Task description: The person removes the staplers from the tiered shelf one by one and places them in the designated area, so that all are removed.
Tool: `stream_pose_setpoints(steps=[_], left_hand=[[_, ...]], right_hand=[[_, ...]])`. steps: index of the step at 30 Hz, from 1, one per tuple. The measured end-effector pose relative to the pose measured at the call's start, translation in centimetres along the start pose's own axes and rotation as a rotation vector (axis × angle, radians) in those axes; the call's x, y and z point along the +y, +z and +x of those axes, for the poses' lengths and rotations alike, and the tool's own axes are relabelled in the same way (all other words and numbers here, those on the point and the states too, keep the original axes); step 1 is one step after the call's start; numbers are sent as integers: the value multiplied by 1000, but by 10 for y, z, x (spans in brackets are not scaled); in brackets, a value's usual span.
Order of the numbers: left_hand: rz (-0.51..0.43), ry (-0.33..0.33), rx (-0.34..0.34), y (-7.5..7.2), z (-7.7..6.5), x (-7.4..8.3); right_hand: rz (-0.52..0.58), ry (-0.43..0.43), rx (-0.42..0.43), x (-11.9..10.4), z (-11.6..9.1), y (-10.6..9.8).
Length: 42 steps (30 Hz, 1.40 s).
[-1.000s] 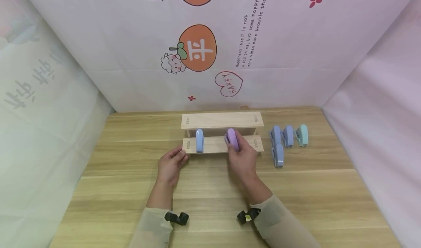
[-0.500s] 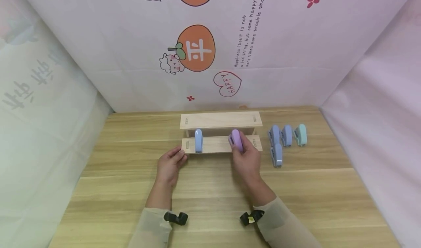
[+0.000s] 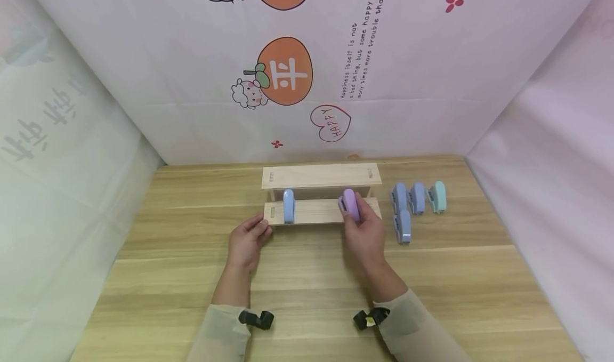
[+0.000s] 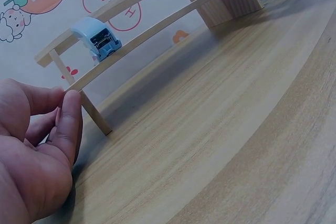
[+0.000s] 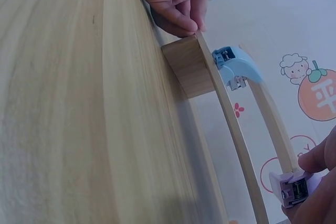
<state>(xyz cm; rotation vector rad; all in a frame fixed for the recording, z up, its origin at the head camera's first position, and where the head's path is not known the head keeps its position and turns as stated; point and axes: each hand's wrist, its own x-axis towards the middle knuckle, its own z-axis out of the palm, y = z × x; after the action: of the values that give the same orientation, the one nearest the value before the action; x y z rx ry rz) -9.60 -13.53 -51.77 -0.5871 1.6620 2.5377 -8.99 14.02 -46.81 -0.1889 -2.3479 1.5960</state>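
Observation:
A two-step wooden shelf (image 3: pixel 316 212) stands at the back of the table. My left hand (image 3: pixel 245 246) pinches the front left corner of its lower board between thumb and fingers, as the left wrist view also shows. A light blue stapler (image 3: pixel 289 207) stands on that board near its left end. Toward the right end, my right hand (image 3: pixel 366 238) grips a purple stapler (image 3: pixel 350 204), thumb on the near side and fingers along the right. In the right wrist view the purple stapler (image 5: pixel 295 188) is close over the board, its front end showing; fingers cover the rest.
Right of the shelf, three blue staplers (image 3: pixel 417 199) and a mint green stapler (image 3: pixel 437 196) sit on the wooden table (image 3: pixel 307 276). The shelf's upper board (image 3: pixel 321 175) rises behind the lower one. A printed white cloth (image 3: pixel 408 85) hangs behind the table.
My right hand has slid the purple stapler a little to the right along the lower board. The left hand stays at the shelf's corner, and the light blue stapler keeps its place.

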Motion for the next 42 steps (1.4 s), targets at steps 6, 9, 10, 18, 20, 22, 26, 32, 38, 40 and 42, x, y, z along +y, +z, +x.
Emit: stream_pose_setpoints(steps=[6, 9, 10, 18, 20, 22, 26, 32, 38, 40, 42], left_hand=[[-2, -6, 2, 0, -1, 0], [-8, -8, 1, 0, -2, 1], [-10, -9, 2, 0, -2, 1], [-12, -14, 12, 2, -2, 1], [-8, -15, 15, 2, -2, 0], [-5, -17, 18, 2, -1, 0], [-1, -14, 12, 1, -1, 0], [2, -8, 3, 0, -2, 0], [-2, -8, 7, 0, -1, 0], [-4, -8, 6, 0, -1, 0], [-5, -7, 6, 0, -1, 0]], right_hand=[[15, 13, 7, 1, 1, -3], [15, 23, 4, 2, 1, -5], [13, 18, 6, 2, 1, -5], [12, -10, 33, 4, 2, -7], [7, -16, 40, 5, 2, -8], [0, -21, 42, 6, 3, -9], [-18, -22, 47, 6, 4, -11], [-27, -8, 62, 6, 5, -14], [-34, -8, 73, 7, 6, -16], [-36, -2, 71, 8, 7, -18], [-40, 6, 74, 7, 7, -20]])
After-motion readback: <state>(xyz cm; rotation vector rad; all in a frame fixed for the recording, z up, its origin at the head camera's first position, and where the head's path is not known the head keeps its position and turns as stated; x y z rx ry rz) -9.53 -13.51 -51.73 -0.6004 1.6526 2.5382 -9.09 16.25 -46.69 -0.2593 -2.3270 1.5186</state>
